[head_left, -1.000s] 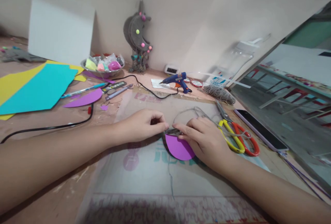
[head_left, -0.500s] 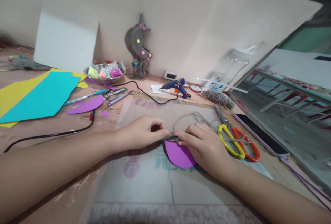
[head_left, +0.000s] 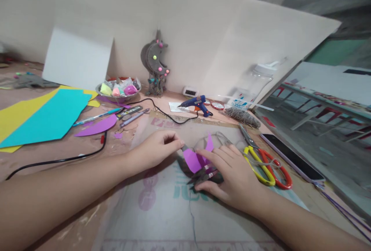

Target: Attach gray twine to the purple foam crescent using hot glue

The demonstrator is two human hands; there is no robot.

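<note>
My left hand (head_left: 158, 146) pinches the grey tip at the left end of a curved purple paper cutout (head_left: 191, 160), thumb against forefinger. On the cutout's right side, my right hand (head_left: 236, 172) grips it between thumb and fingers. A pointed purple part (head_left: 209, 143) rises above the right forefinger. Dark grey, blurred shapes (head_left: 199, 175) show below the purple near the right thumb; what they are I cannot make out. Behind the right hand, loose grey yarn (head_left: 223, 137) loops across the plastic-covered work surface (head_left: 162, 216).
Scissors (head_left: 269, 166) with yellow and red handles lie right of my right hand, beside a phone (head_left: 292, 158). Farther back are a blue glue gun (head_left: 193, 102), a yarn bundle (head_left: 242, 117) and a bottle (head_left: 257, 81). Coloured paper (head_left: 49, 119) and a bowl (head_left: 116, 98) are at left.
The purple cutout has been tilted and turned in my hands, so its pointed part now stands up. My right thumb has come out below it. The camera view has shifted slightly.
</note>
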